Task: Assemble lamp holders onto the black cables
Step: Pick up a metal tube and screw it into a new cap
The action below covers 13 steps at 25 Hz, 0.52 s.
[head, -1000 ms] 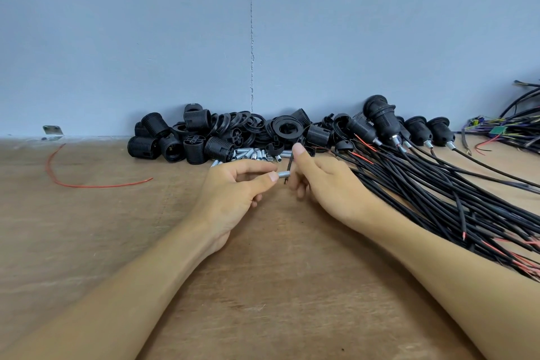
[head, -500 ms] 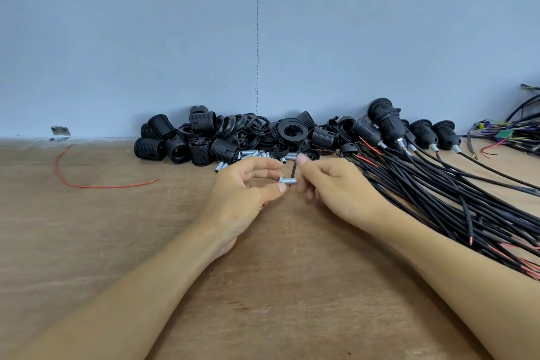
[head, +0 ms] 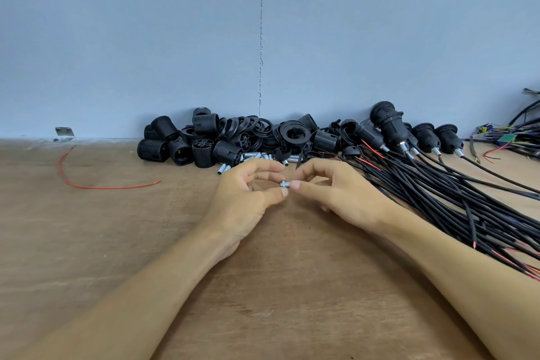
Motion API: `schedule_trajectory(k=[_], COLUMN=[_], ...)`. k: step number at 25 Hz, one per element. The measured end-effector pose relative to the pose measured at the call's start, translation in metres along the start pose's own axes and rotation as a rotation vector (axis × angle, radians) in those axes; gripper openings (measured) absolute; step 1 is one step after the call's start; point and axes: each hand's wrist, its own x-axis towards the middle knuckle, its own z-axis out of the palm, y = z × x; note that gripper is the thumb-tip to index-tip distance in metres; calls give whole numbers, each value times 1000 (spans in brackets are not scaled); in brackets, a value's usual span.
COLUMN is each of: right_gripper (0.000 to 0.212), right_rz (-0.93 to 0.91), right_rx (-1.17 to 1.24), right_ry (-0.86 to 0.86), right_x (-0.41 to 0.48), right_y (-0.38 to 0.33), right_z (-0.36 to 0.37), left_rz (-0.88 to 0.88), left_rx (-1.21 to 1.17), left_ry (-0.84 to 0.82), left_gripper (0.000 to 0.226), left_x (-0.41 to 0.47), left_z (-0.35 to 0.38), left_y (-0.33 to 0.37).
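Note:
A small silver metal tube (head: 285, 184) is pinched between the fingertips of my left hand (head: 247, 199) and my right hand (head: 333, 193), just above the wooden table. Behind my hands lies a heap of black lamp holder parts (head: 222, 140) against the wall, with several loose silver tubes (head: 257, 156) at its foot. A thick bundle of black cables (head: 438, 196) fans out to the right of my right hand. Several assembled lamp holders (head: 391, 126) with cables attached lean at the back right.
A loose red wire (head: 87, 181) curves on the wooden table (head: 277, 286) at the left. A metal bracket (head: 64, 133) sits where the table meets the blue wall. A tangle of coloured wires (head: 511, 140) lies at the far right.
Both hands have drawn back from the pile towards me. The black cable end seen at my right fingers a second ago is no longer visible; the silver tube is now held between both hands.

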Motion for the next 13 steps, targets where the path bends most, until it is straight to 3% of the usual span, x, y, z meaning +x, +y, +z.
schedule_trajectory(k=[3, 7, 10, 13], right_gripper=[49, 21, 51, 38], right_rz=[-11, -24, -3, -24], right_rx=[-76, -2, -74, -92], right_ry=[74, -4, 25, -6], right_x=[1, 0, 1, 0], right_y=[0, -1, 0, 1], right_z=[3, 0, 2, 1], left_rz=[-2, -4, -7, -6], left_rx=[34, 11, 43, 5], left_ry=[2, -1, -2, -3], left_gripper=[34, 33, 33, 31], left_x=[0, 0, 0, 0], left_z=[0, 0, 0, 1], left_y=[0, 0, 0, 0])
